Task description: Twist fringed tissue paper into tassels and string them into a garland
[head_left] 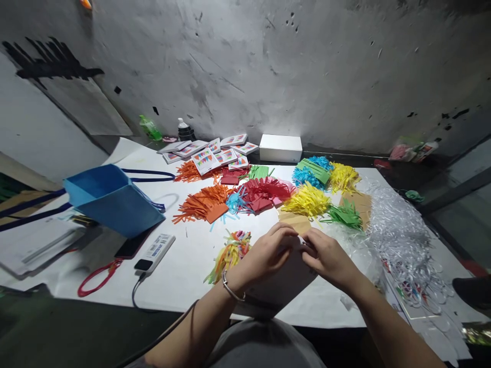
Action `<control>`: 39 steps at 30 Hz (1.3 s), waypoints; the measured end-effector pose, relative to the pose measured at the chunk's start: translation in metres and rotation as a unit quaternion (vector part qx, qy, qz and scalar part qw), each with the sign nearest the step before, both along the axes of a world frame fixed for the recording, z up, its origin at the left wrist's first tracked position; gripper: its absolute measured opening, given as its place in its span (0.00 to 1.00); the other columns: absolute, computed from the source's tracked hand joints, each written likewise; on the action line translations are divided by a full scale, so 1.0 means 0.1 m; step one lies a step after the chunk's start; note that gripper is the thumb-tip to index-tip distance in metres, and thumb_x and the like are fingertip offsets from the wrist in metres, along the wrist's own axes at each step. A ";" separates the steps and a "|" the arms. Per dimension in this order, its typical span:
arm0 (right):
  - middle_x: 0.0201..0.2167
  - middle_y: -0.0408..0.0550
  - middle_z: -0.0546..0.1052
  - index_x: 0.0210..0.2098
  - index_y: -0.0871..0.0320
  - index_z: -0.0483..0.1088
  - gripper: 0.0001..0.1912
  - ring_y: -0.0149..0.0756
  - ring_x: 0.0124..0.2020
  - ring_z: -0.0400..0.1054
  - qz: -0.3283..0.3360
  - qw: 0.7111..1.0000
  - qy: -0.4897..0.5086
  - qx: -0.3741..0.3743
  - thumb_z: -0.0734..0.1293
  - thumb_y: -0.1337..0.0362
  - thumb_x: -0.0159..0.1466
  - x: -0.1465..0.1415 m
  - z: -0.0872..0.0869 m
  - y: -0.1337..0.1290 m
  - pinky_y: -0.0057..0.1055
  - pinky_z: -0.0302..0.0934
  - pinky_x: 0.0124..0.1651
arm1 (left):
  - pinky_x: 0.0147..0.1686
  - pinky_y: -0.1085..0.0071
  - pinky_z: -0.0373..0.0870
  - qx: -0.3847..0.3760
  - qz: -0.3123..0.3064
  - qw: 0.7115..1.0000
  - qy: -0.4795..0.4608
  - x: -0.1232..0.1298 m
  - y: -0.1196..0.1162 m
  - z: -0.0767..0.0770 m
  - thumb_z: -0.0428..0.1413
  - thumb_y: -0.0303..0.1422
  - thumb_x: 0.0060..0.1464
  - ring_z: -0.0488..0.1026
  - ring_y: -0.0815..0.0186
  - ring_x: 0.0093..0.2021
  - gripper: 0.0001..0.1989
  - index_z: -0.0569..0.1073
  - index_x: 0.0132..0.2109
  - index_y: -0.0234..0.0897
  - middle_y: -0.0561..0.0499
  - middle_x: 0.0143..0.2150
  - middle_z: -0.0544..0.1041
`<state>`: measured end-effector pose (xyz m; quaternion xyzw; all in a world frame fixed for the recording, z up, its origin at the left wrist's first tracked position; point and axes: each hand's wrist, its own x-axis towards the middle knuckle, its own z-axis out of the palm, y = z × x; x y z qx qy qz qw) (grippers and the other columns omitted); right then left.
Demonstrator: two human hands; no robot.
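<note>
Close to my body a plain white box stands tilted, its near side in shadow. My left hand has its fingers curled at the box's upper edge. At the same edge, on the other side, my right hand grips with bent fingers and thumb. The two hands' fingertips nearly meet, and what lies between them is partly hidden. Just beyond them is a tan piece of paper under a yellow paper tassel. Left of my left hand lies a bundle of mixed-colour paper strips.
Orange tassels, red tassels and green fringe lie beyond my hands. Printed packs are piled near a white carton. Left are a blue bag and a power bank; right, a heap of clear-white strips.
</note>
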<state>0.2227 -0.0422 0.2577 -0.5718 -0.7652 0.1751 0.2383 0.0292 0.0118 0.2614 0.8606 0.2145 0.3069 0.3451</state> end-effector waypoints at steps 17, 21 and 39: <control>0.20 0.37 0.64 0.25 0.58 0.67 0.13 0.28 0.24 0.56 0.058 0.978 0.129 -0.155 0.64 0.59 0.63 0.17 0.02 0.01 0.24 0.47 0.26 | 0.47 0.67 0.69 -0.017 -0.007 1.000 -0.025 0.00 -0.04 -0.01 0.50 0.20 0.54 0.69 0.63 0.49 0.17 0.66 0.50 0.39 0.45 0.48 0.70; 0.19 0.37 0.63 0.21 0.58 0.62 0.17 0.28 0.23 0.57 0.017 0.992 0.091 -0.083 0.62 0.60 0.65 0.15 -0.01 -0.04 0.25 0.46 0.26 | 0.49 0.65 0.68 -0.023 0.009 0.999 -0.028 -0.01 -0.04 -0.06 0.50 0.24 0.58 0.69 0.62 0.50 0.16 0.67 0.53 0.40 0.44 0.50 0.72; 0.23 0.45 0.73 0.29 0.57 0.75 0.22 0.37 0.26 0.67 -0.106 0.948 0.291 -0.075 0.59 0.49 0.65 0.07 -0.49 -0.43 0.28 0.61 0.28 | 0.42 0.67 0.70 -0.308 0.131 0.933 -0.134 -0.16 0.00 -0.44 0.56 0.41 0.55 0.75 0.60 0.41 0.13 0.78 0.40 0.38 0.47 0.40 0.80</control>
